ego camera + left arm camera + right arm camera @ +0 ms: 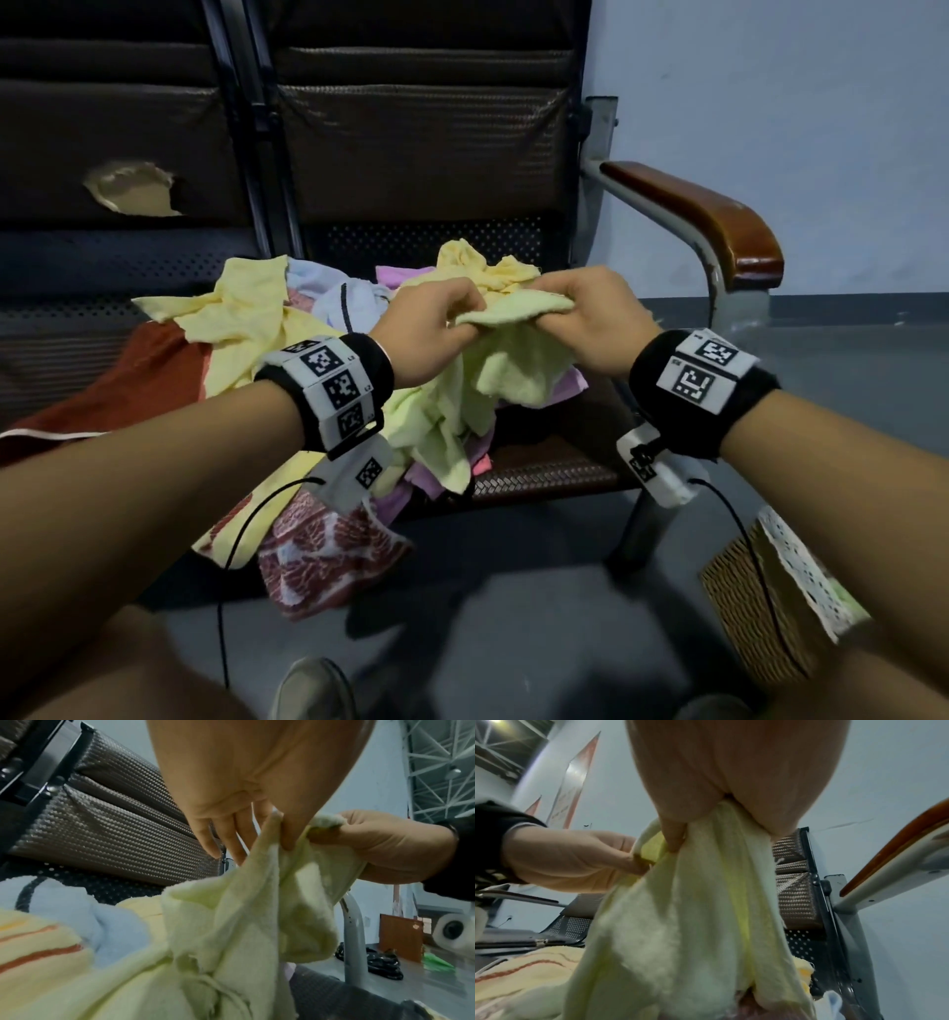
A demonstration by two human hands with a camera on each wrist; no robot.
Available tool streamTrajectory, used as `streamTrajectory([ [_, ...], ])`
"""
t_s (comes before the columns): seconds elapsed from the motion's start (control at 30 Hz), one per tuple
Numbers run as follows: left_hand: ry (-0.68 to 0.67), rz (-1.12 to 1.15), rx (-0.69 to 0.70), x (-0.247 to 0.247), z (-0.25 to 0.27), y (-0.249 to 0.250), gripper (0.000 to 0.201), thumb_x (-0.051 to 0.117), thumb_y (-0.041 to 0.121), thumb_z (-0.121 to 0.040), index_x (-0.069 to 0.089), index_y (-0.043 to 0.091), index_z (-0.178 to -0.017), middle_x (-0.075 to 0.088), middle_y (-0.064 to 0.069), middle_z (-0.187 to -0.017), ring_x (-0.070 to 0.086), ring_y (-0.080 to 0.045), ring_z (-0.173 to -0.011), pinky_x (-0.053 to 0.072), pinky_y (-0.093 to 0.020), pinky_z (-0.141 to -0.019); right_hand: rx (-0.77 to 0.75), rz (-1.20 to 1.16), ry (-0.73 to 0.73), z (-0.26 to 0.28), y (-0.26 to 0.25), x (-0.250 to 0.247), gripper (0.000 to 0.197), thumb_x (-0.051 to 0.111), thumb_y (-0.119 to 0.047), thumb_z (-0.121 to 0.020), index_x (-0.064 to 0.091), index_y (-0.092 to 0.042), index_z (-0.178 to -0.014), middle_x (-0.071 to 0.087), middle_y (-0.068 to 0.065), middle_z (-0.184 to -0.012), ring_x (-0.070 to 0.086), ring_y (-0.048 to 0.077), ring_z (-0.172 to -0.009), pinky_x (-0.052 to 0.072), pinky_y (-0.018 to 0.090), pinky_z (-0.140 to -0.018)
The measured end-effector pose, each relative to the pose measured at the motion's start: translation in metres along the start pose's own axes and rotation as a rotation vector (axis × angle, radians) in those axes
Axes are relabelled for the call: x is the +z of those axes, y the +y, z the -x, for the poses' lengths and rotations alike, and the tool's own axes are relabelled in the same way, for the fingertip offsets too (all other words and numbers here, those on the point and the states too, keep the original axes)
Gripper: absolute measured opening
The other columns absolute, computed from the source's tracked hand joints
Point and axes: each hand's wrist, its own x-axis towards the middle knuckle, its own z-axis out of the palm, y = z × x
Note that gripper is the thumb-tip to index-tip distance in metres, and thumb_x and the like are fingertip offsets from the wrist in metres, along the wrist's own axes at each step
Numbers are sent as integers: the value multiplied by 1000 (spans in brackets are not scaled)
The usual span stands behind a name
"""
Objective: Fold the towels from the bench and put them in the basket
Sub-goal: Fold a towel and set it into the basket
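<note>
2 hands up over the bench (539,473), both pinching 1 pale green towel (513,354) by its top edge: left hand (431,329) & right hand (595,318) close together, fingers curled on the cloth; rest hangs down onto the pile.

Pile on the seat: at least 2 yellow towels (241,318), 1 red-patterned towel (328,560) drooping over the front edge, 1 dark red cloth (144,380) at left, pink & light blue bits; exact count can't tell.

1 woven basket (750,606) on the grey floor (513,616), below the bench's right end. Wooden armrest (719,216) at right; pale wall (796,128) behind.
</note>
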Motion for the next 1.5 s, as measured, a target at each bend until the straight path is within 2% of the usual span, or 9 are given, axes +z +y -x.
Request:
streamTrajectory([
  [0.1, 138, 82, -53, 1, -3, 1, 12, 53, 16, -96, 52, 23, -85, 51, 13, -70, 46, 3, -62, 32, -19, -57, 7, 33, 37, -1, 2, -1, 9, 71, -24, -86, 77, -29, -92, 72, -8, -82, 63, 8, -77, 49, 22, -67],
  [0.3, 272, 174, -63, -8, -5, 6, 22, 40, 14, -101, 56, 18, -86, 55, 15, -77, 50, 2, -70, 36, -26, -65, 235, 247, -339, 7, 23, 1, 32, 60, -38, -96, 62, -23, -68, 59, -5, -65, 56, 10, -59, 35, 20, -48],
  [0.47, 217, 218, -130, -10, 0, 4, 22, 53, 14, -96, 64, 20, -115, 67, 1, -94, 59, -8, -80, 47, -24, -68, 85, 116, 102, -2, 13, -13, 17, 58, -25, -93, 72, -20, -85, 67, -3, -76, 63, 20, -79, 44, 31, -66],
  [0.6, 55, 191, -96, -8, 1, 9, 16, 77, 27, -82, 72, 20, -95, 71, 6, -91, 65, -10, -83, 46, -25, -69, -30, 158, 187, -6, -1, -17, 8, 62, -31, -85, 66, -26, -81, 66, -7, -75, 62, 18, -77, 46, 31, -67],
  [0.8, 236, -146, -280, -25, -15, 0, 44, 45, 31, -99, 48, 11, -60, 47, -2, -55, 49, -29, -62, 32, -35, -58, -6, 169, 89, -2, 9, -21, 14, 56, -23, -95, 69, -21, -90, 63, -5, -76, 58, 17, -76, 44, 34, -69],
  [1.0, 308, 432, -556, -39, -33, -4, 28, 34, 10, -97, 57, 4, -83, 61, -19, -87, 62, -35, -79, 54, -46, -74, -119, 115, -77, 13, 3, -13, 30, 48, -21, -100, 49, -31, -128, 66, 3, -77, 60, 18, -65, 47, 37, -64],
  [1.17, 341, 662, -530, -41, -37, 14, 12, 60, 18, -85, 64, 8, -91, 69, -15, -92, 71, -30, -83, 61, -40, -70, -178, 127, -121, 21, -9, -15, 39, 40, 0, -87, 42, -29, -114, 50, -1, -65, 47, 10, -54, 38, 31, -53],
  [1.33, 101, 539, -372, -44, -33, 19, 32, 85, 1, -69, 60, 12, -87, 69, -9, -82, 69, -23, -74, 58, -38, -67, -213, 89, 24, 16, -9, -22, 43, 40, 10, -77, 69, -18, -92, 64, -3, -91, 56, 7, -83, 43, 14, -79],
  [1.5, 366, 70, -238, -56, -38, 17, 27, 72, 44, -79, 71, 18, -73, 66, 8, -67, 60, -5, -64, 47, -24, -54, -36, 361, -285, 18, 1, -18, 43, 50, -4, -91, 75, -37, -102, 70, -6, -115, 63, 13, -101, 49, 29, -96],
])
